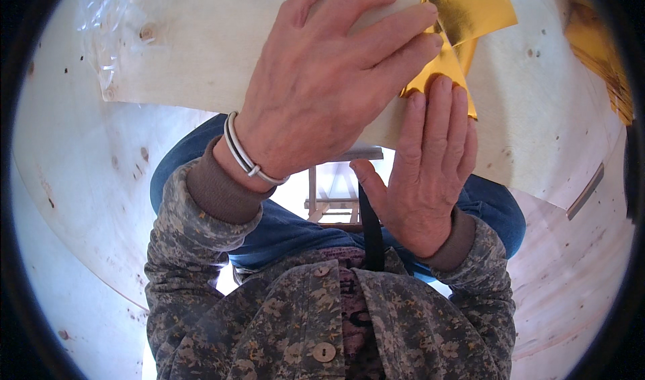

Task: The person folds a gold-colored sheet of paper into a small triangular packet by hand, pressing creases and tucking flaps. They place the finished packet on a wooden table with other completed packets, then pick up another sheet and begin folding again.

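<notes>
A shiny gold foil sheet (474, 7), folded over itself, lies on a pale wooden board (195, 57) in front of me. My left hand (322, 77), with a metal bracelet (242, 151) on its wrist, reaches across from the left. Its fingers are spread, and two fingertips touch the foil's left side. My right hand (430, 158) is flat, its fingertips resting on the foil's near edge and its thumb held apart. Part of the foil is hidden beneath the fingers of both hands.
More gold foil (598, 57) is piled at the far right. Crinkled clear plastic (104, 30) lies at the far left. A thin dark strip (584, 192) sits at the board's right edge. Below, a wooden frame (332, 202) shows between my knees.
</notes>
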A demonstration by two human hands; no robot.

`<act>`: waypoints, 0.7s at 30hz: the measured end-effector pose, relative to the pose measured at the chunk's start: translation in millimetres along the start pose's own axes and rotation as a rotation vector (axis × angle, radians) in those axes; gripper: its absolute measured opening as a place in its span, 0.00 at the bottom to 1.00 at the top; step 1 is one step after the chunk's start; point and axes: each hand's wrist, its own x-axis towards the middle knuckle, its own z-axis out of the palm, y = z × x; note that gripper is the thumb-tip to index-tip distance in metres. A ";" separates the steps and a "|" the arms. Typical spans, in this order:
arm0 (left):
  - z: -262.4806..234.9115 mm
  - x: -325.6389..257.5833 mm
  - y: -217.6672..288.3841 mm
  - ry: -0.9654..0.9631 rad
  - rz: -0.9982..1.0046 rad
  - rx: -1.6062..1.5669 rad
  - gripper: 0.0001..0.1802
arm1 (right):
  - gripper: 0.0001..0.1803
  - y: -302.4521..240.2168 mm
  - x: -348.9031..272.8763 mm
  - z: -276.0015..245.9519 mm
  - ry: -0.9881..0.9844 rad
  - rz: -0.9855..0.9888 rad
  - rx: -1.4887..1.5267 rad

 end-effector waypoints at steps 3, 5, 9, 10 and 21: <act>2.4 -1.7 -0.3 0.020 0.010 -0.017 0.22 | 0.40 0.6 0.3 0.6 0.034 -0.008 0.022; 5.5 -2.6 -1.4 0.059 0.003 -0.047 0.21 | 0.40 0.6 -0.6 -3.1 -0.014 -0.005 0.010; 7.3 -4.0 -1.7 0.075 -0.008 -0.058 0.21 | 0.42 0.8 0.5 -8.3 -0.086 -0.022 -0.059; 7.0 -4.0 -1.1 0.067 -0.015 -0.060 0.21 | 0.42 0.8 0.5 -9.4 -0.093 -0.021 -0.057; 2.0 -2.9 2.1 0.018 -0.050 -0.101 0.22 | 0.40 -0.7 -0.7 -6.8 -0.045 0.009 0.020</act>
